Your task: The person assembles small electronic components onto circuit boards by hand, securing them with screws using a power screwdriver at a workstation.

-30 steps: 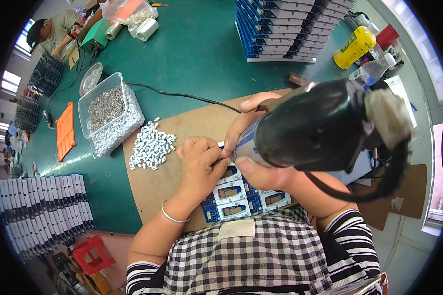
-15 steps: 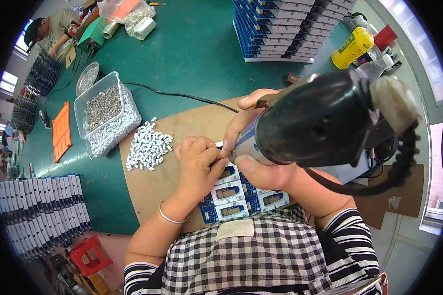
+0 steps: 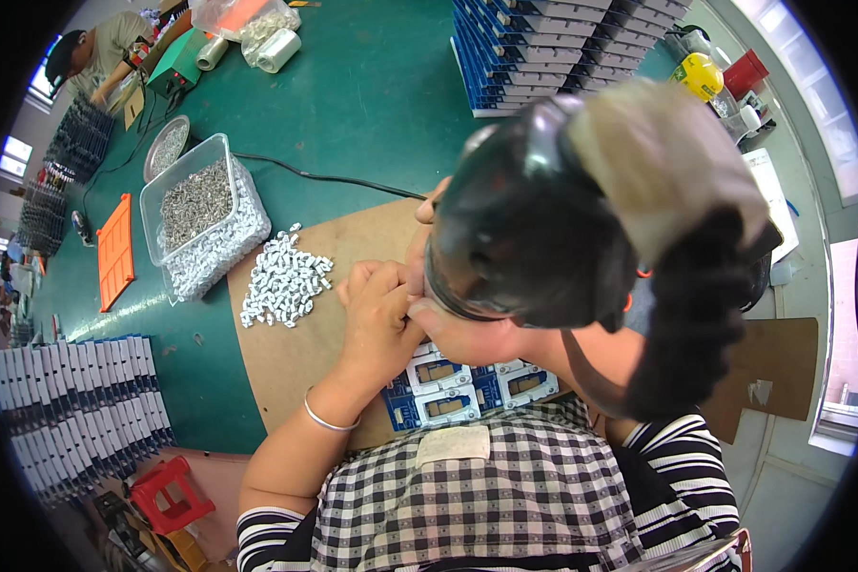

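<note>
The right hand (image 3: 467,336) grips a black, rounded power tool (image 3: 534,229); the left hand (image 3: 377,303) meets it, its grasp I cannot tell. Blue-and-white rectangular panels (image 3: 445,391) lie near; small white pieces (image 3: 286,284) left.

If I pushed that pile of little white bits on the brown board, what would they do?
The white bits would probably scatter, because they're heaped loosely on the board. They look blocky, so they'd likely slide more than roll. Each is tiny, so probably light.
</note>
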Available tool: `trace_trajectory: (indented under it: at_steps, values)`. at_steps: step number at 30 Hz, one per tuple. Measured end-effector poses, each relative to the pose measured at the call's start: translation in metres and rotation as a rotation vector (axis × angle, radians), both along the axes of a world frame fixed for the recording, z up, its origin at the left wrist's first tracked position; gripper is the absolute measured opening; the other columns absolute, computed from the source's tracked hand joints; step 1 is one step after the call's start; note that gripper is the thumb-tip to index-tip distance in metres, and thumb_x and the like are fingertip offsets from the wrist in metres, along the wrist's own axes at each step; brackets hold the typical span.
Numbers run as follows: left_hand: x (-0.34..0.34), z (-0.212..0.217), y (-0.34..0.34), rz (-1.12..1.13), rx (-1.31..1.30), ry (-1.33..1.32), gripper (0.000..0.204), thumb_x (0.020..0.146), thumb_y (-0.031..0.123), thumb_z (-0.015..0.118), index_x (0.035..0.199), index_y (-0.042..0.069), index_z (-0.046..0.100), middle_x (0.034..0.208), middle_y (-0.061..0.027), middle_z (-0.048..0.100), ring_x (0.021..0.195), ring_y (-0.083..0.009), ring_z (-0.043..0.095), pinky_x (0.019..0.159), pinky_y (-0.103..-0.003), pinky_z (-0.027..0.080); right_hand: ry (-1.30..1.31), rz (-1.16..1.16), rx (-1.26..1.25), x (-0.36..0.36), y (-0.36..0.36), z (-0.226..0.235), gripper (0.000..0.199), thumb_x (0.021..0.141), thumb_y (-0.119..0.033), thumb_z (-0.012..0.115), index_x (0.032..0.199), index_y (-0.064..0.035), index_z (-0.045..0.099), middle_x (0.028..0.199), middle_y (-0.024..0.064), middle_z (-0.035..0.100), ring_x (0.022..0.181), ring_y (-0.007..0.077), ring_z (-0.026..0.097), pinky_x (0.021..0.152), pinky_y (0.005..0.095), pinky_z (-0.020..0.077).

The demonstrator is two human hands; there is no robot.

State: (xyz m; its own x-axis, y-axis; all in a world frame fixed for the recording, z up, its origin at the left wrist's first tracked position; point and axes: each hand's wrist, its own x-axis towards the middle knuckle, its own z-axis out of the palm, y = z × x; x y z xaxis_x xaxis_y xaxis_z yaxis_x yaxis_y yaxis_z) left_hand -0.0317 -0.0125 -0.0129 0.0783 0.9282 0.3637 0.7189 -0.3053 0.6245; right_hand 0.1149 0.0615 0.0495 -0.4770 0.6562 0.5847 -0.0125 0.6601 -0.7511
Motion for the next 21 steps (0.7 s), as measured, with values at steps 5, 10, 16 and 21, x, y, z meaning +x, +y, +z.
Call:
trace_trajectory:
  at_steps: [5, 10, 16, 21]
  values:
    - [-0.001, -0.007, 0.001, -0.031, -0.003, 0.027, 0.014, 0.069, 0.016, 0.070, 0.082, 0.012, 0.064, 0.088, 0.0002, 0.055, 0.090, -0.0240, 0.047, 0.080, -0.039, 0.029, 0.103, 0.117, -0.258, -0.003, -0.006, 0.007, 0.053, 0.071, -0.006, 0.069, 0.118, -0.0008, 0.043, 0.088, 0.0038, 0.057, 0.082, 0.0154, 0.057, 0.084, 0.0300, 0.0438]
    - [-0.002, -0.029, 0.000, -0.021, -0.118, -0.159, 0.014, 0.069, 0.016, 0.069, 0.082, 0.011, 0.065, 0.088, -0.0004, 0.056, 0.089, -0.0247, 0.048, 0.079, -0.039, 0.031, 0.029, 0.150, -0.214, -0.005, -0.007, 0.005, 0.059, 0.075, -0.003, 0.067, 0.125, -0.0001, 0.035, 0.086, 0.0033, 0.057, 0.080, 0.0118, 0.055, 0.082, 0.0274, 0.0431]
    - [-0.002, -0.006, -0.001, -0.053, 0.132, 0.014, 0.018, 0.065, 0.012, 0.064, 0.082, 0.011, 0.067, 0.084, -0.0020, 0.057, 0.089, -0.0255, 0.050, 0.080, -0.041, 0.033, 0.391, 0.151, -0.351, -0.002, -0.004, -0.016, 0.052, 0.080, -0.022, 0.065, 0.119, -0.0059, 0.035, 0.083, 0.0123, 0.057, 0.072, 0.0199, 0.059, 0.065, 0.0321, 0.0505]
    - [-0.003, 0.002, -0.006, -0.038, 0.088, 0.052, 0.015, 0.067, 0.008, 0.064, 0.082, 0.008, 0.066, 0.088, -0.0046, 0.061, 0.089, -0.0262, 0.052, 0.084, -0.040, 0.036, 0.737, 0.239, -0.539, 0.022, 0.003, -0.003, 0.053, 0.080, -0.023, 0.059, 0.123, -0.0032, 0.036, 0.076, 0.0123, 0.056, 0.067, 0.0222, 0.059, 0.065, 0.0351, 0.0519]
